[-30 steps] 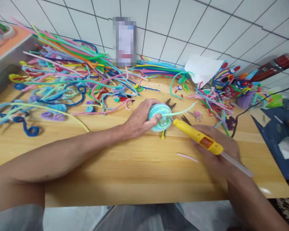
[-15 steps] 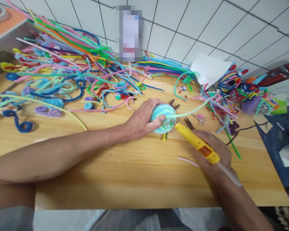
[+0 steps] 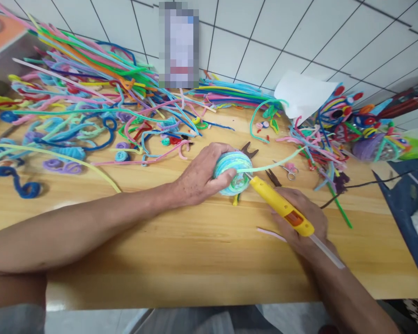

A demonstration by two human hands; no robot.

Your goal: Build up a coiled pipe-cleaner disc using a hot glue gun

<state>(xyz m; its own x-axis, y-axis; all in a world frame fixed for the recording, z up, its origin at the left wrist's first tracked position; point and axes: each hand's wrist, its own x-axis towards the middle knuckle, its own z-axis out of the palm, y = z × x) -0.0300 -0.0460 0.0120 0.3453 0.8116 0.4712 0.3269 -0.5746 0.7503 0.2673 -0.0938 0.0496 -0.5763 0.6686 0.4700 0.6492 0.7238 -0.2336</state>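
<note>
My left hand (image 3: pixel 202 174) is closed around a round object wrapped in blue and green pipe cleaners (image 3: pixel 234 162), its thumb pressing on the near face. From that object a loose pale-green pipe cleaner (image 3: pixel 282 163) reaches out to the right. My right hand (image 3: pixel 301 213) grips a yellow hot glue gun (image 3: pixel 277 199), with a clear glue stick (image 3: pixel 327 252) sticking out of its back end. The gun's metal tip meets the wrapped face beside my left thumb; whether glue is coming out is too small to tell.
Dark-handled pliers (image 3: pixel 250 150) lie behind the wrapped object, and small scissors (image 3: pixel 290 172) to its right. Pipe cleaners (image 3: pixel 87 60) heap along the wall at left. A blurred-out upright panel (image 3: pixel 179 46) leans there. Finished colourful figures (image 3: pixel 334 116) stand at right. A dark cord (image 3: pixel 369 184) crosses the right side.
The view has shifted slightly. The glue gun's tip stays at the wrapped object, and both hands keep their holds with little movement.
</note>
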